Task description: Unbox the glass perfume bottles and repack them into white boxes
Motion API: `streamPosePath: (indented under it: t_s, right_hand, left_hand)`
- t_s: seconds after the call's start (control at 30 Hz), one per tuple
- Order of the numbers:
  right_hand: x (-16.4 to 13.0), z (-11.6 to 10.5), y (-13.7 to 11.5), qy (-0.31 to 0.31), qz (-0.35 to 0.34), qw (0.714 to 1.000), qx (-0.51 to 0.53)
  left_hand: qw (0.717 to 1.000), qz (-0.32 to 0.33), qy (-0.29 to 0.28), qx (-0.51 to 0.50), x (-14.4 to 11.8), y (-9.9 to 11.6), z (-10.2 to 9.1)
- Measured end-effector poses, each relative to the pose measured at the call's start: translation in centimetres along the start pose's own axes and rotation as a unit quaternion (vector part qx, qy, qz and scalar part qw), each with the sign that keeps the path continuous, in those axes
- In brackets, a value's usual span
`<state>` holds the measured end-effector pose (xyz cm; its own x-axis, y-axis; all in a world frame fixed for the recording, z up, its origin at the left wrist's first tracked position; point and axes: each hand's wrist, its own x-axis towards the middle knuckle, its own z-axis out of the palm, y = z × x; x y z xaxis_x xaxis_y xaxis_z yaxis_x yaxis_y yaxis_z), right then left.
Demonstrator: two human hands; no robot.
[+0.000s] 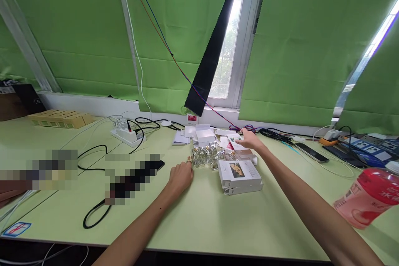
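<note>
My left hand (181, 176) rests on the table with its fingers curled, at the left end of a cluster of small clear glass-like items (204, 153). Whatever those fingers may hold is hidden. Farther back, my right hand (250, 140) has its thumb over a white printed piece of packaging (234, 139), with the fingers at its far edge. Between my forearms lie stacked white boxes (241, 174), the top one bearing a brown picture. Behind the clear items, flat white cartons (205, 134) lie in a loose pile.
A power strip (126, 135) with black cables stands left of the cartons. Yellowish boxes (59, 119) line the back left. On the right are a phone (311, 152), a pink drink bottle (368, 197) and coiled black cables (277, 135). Blurred patches cover part of the left side.
</note>
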<state>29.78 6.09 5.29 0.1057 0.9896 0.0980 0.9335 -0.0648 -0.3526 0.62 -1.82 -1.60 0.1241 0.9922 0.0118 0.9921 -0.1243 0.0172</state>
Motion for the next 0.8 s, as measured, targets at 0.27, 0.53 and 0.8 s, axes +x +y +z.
streamPosePath:
  t_s: [0.27, 0.53, 0.8]
  right_hand:
    - [1.5, 2.4, 0.7, -0.065, 0.03, 0.997, 0.021]
    - [1.4, 3.0, 0.1, -0.08, 0.059, 0.995, 0.017]
    - [0.5, 2.2, 0.1, -0.051, 0.076, 0.995, 0.026]
  left_hand:
    - [1.0, 0.005, -0.008, -0.003, 0.0, 0.1, 0.1]
    - [1.0, 0.006, -0.004, -0.01, -0.2, 0.3, 0.2]
    - [1.0, 0.004, -0.002, -0.017, -0.4, 0.4, 0.0]
